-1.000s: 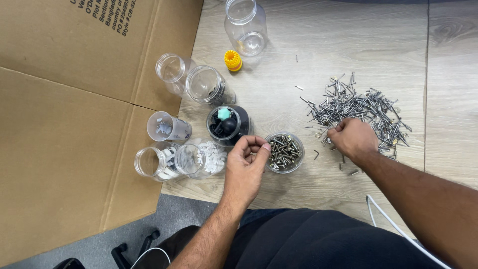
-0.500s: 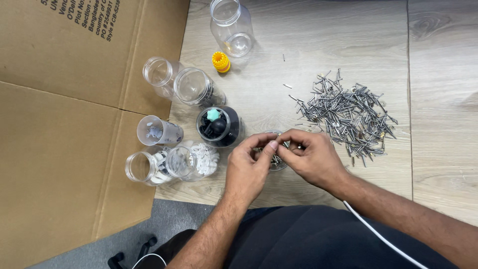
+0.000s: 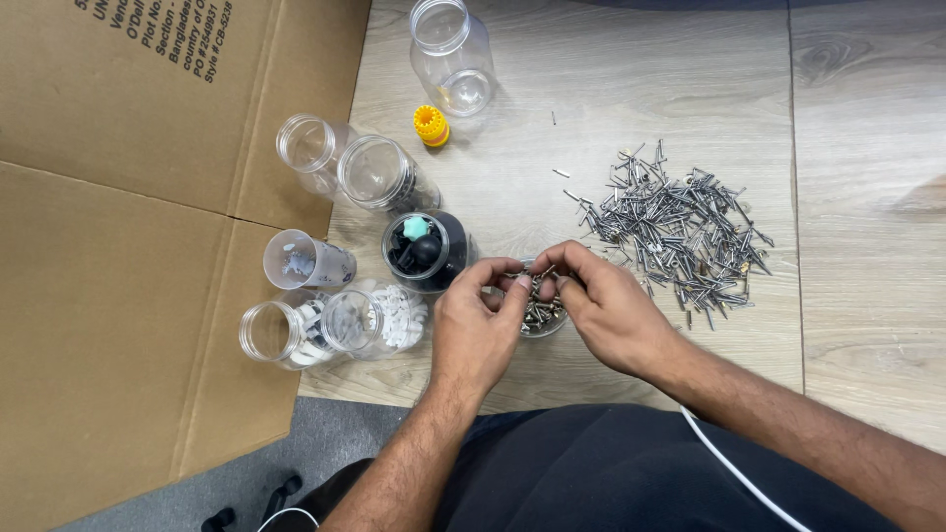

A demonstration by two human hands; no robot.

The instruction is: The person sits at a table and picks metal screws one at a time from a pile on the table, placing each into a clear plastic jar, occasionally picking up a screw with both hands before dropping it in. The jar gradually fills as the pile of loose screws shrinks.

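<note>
Small clear jar (image 3: 540, 313), part-filled with metal screws (image 3: 537, 300): on wooden floor (image 3: 611, 99), left of loose screw pile (image 3: 675, 232). Left hand (image 3: 478, 330) and right hand (image 3: 606, 310) meet above it, fingers pinching screws. Best released low, over the mouth, avoiding spills.

nails (image 3: 675, 232): grey metal, dull sheen
jars (image 3: 379, 175): clear glossy plastic
cardboard (image 3: 108, 296): matt brown paper
floor (image 3: 867, 148): smooth pale wood-grain planks
</note>
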